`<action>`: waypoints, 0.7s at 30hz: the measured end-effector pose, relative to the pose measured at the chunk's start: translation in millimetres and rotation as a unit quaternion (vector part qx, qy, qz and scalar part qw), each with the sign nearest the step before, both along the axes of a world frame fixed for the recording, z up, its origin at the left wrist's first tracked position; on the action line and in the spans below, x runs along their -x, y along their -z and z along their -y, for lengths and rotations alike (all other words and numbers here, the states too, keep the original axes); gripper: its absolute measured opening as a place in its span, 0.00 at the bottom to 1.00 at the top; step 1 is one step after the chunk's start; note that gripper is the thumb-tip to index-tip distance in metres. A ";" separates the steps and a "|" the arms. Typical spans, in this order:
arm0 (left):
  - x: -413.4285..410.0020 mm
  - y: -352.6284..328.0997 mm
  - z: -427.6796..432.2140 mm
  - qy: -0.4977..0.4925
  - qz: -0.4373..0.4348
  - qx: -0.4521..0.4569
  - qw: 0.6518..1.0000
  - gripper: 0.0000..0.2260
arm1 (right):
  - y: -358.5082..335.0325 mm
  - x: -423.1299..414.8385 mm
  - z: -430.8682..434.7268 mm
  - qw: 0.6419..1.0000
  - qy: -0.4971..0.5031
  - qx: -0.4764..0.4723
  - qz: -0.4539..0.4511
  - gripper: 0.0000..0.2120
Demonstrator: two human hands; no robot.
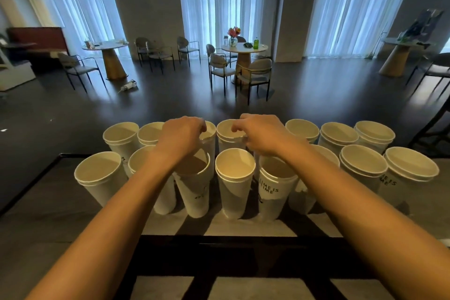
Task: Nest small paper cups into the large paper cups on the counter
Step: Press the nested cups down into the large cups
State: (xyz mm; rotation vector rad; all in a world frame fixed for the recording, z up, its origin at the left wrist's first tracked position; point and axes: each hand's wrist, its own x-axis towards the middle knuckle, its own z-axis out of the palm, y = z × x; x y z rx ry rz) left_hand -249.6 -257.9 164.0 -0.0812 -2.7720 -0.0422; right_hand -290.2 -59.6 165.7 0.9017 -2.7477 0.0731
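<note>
Two rows of white paper cups stand on the grey counter (46, 234). Several show a double rim, a small cup nested in a large one, such as the front middle cup (235, 170) and the right-hand cups (362, 165). My left hand (181, 137) reaches over the front row, its fingers curled onto the rim of a back-row cup (209, 140). My right hand (264, 135) pinches the rim of the neighbouring back-row cup (227, 135). Both forearms cover parts of front-row cups, including one printed "TIME IS TIME" (272, 187).
The counter has black bands and a dark front edge (219, 241); its far edge lies just behind the back row. Beyond it is a dark floor with round tables (243, 50) and chairs (255, 73). Cups fill the counter's far half from left (97, 173) to right (411, 168).
</note>
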 end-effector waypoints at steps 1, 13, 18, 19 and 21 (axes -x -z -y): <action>1.8 0.2 2.7 -0.001 0.015 0.000 1.000 0.13 | 0.2 5.3 1.5 1.000 0.001 -0.018 0.006 0.20; 18.6 13.8 11.3 0.010 0.040 -0.028 0.999 0.09 | 4.1 24.1 15.3 0.996 -0.004 -0.071 0.049 0.08; 19.2 17.0 22.0 0.009 0.043 -0.039 0.998 0.08 | 4.0 20.3 16.3 0.996 -0.010 -0.080 0.047 0.06; 19.0 18.0 22.7 0.010 0.044 -0.046 0.998 0.08 | 3.4 19.5 16.6 0.996 -0.010 -0.081 0.042 0.06; 18.8 19.3 23.7 0.012 0.044 -0.051 0.998 0.08 | 2.5 18.4 17.9 0.996 -0.011 -0.085 0.035 0.06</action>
